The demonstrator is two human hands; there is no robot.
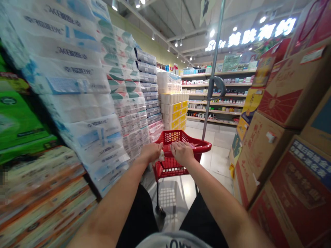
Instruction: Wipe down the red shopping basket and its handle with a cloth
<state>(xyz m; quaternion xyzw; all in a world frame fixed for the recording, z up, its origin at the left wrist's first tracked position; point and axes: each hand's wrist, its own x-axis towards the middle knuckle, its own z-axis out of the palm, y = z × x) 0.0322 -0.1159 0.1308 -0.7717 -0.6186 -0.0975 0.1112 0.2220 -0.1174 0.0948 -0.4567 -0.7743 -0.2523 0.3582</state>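
Red mesh shopping trolley (170, 167) stands at 12 o'clock. Left hand (150, 152) and right hand (182, 153) curl closed over its rim, a crumpled white scrap (161, 156) beside the left.

The red moulded-plastic basket (169, 165) of the shopping cart looks smooth and glossy along its rim under my left hand (151, 153) and right hand (182, 153). The upright pole (213, 69) is shiny metal, the stacked toilet-paper packs (77, 82) are wrapped in thin glossy plastic film, and the cartons (266, 162) beside me are matt corrugated cardboard.
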